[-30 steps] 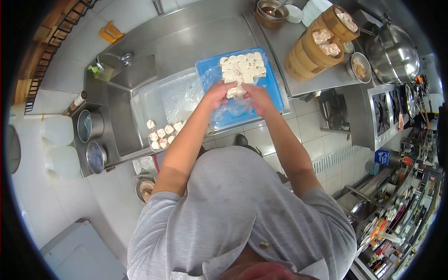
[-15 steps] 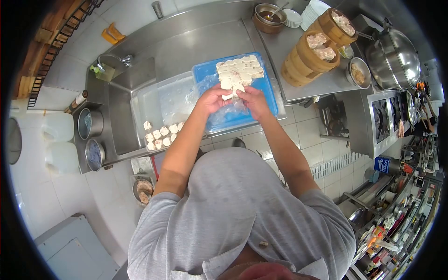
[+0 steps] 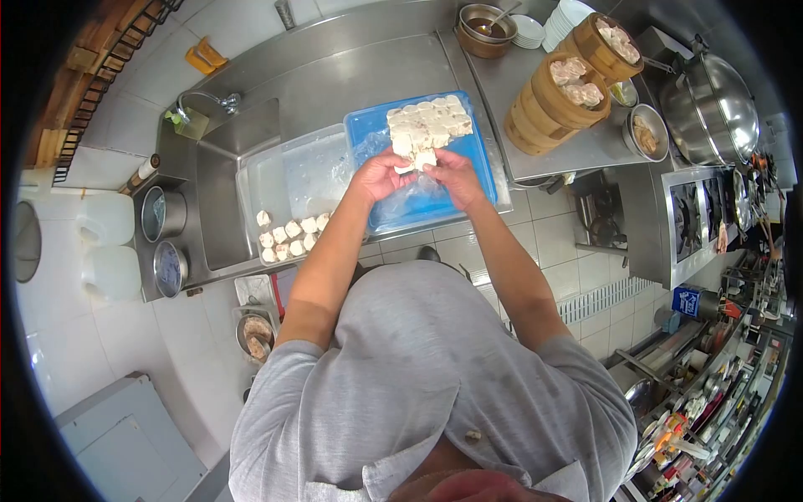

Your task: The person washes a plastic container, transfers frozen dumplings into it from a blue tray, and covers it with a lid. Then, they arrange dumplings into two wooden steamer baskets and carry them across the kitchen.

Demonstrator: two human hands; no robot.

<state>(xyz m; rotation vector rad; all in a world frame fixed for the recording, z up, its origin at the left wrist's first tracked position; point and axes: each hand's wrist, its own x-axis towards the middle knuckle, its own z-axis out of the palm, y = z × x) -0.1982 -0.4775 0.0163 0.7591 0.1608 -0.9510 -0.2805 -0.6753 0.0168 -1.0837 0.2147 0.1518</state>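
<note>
A block of pale dumplings (image 3: 428, 121) lies pressed together on a blue tray (image 3: 387, 219) lined with clear plastic. At the block's near edge, my left hand (image 3: 381, 176) has its fingers bent round a pale piece. My right hand (image 3: 454, 177) pinches the dumpling (image 3: 425, 158) at the near right corner, thumb and fingers close together. Left of the blue tray is a translucent tray (image 3: 309, 171), with several separate dumplings (image 3: 293, 228) along its near left side.
A steel sink (image 3: 230, 201) with a tap (image 3: 227, 102) is at the left. Bamboo steamers (image 3: 544, 109) holding dumplings, a metal bowl (image 3: 644, 132) and stacked plates (image 3: 526, 32) stand on the right counter. A stove (image 3: 686, 219) lies farther right.
My hands stay at the block's near edge and have shifted only slightly. The near dumplings between them sit a little differently; the view has moved slightly.
</note>
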